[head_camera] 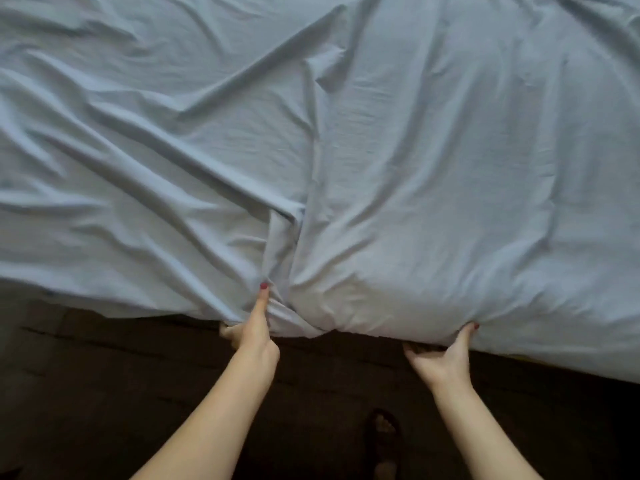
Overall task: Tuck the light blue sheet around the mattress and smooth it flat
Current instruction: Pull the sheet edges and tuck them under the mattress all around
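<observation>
The light blue sheet (415, 168) covers the whole mattress and lies in long wrinkles, with one deep fold running down the middle to the near edge. My left hand (254, 332) grips a bunch of the sheet at that edge, thumb on top and fingers curled underneath. My right hand (445, 358) holds the sheet's edge further right, thumb up against the side and fingers hooked under the hanging cloth. The mattress itself is hidden by the sheet.
Dark floor (104, 393) runs along the near side of the bed. My foot in a sandal (384, 434) stands on it between my forearms.
</observation>
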